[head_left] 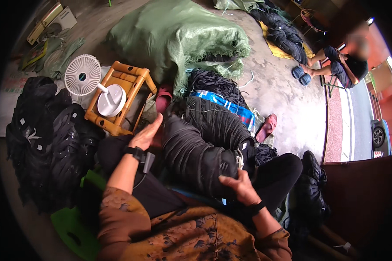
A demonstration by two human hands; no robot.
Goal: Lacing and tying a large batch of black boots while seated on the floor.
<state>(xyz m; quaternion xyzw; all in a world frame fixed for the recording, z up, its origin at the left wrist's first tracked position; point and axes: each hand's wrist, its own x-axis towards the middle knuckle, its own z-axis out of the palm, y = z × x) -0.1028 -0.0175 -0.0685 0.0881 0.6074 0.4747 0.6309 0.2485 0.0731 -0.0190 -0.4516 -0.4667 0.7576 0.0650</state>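
Left hand [146,134] was raised with the fingers straight and spread wide, palm turned toward the big black bundle [200,152] of ribbed cloth pieces; it gripped nothing, and I could not tell whether it touched the bundle's upper end. Right hand [238,186] lay flat on the bundle's near end, fingers loosely curled over the cloth, pressing rather than clamping. That bundle rested across the person's lap, its far end running toward a blue-and-white sack [231,106] lying on the floor with more dark pieces heaped on it. A large green woven sack [174,37] stood behind, stuffed full, dark cloth showing at its frayed mouth. To the left sat a separate black heap [48,139] carrying small white tags. A white fan [85,78] rested on a wooden stool [122,95] beside it. One pink slipper [267,127] lay on the concrete floor [287,87]. Another person [339,65] sat well apart, at the far right.
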